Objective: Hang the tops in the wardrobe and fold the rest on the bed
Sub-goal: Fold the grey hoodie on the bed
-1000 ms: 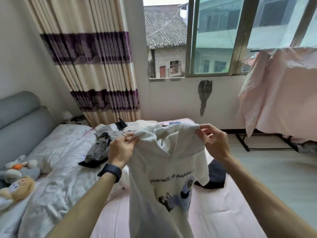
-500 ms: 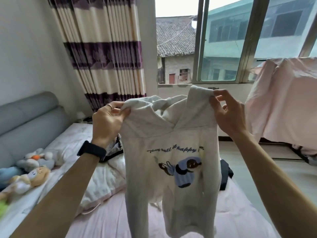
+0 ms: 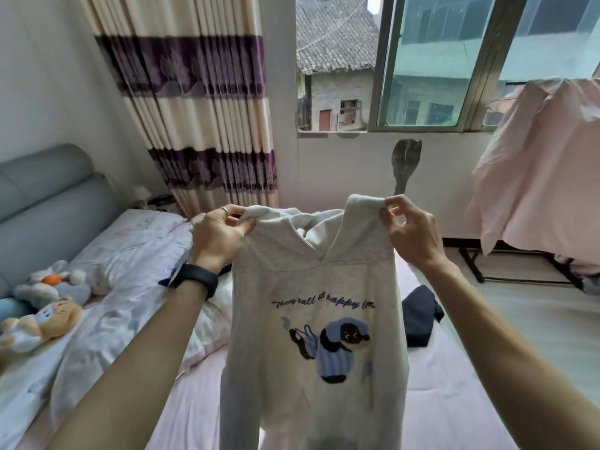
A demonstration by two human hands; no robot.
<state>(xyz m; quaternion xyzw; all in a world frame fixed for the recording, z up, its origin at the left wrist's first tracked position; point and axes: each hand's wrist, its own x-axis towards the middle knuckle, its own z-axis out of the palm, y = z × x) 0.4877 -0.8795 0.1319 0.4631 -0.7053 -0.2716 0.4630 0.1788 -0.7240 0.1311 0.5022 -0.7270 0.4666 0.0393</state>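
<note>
Above the bed [image 3: 454,401] a pale hoodie [image 3: 318,319] is being held up — its shoulders are being pinched by the left hand [image 3: 217,238] and right hand [image 3: 410,233], arms outstretched — its body hanging below both grips.

Open bed [image 3: 454,417] below; pink sheet [image 3: 535,177] rightward.

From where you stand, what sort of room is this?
Probably a home bedroom: a bed with a padded grey headboard, soft toys lying on its quilt, and a striped curtain by the window. The left hand and right hand hold up a pale hoodie over it.
</note>
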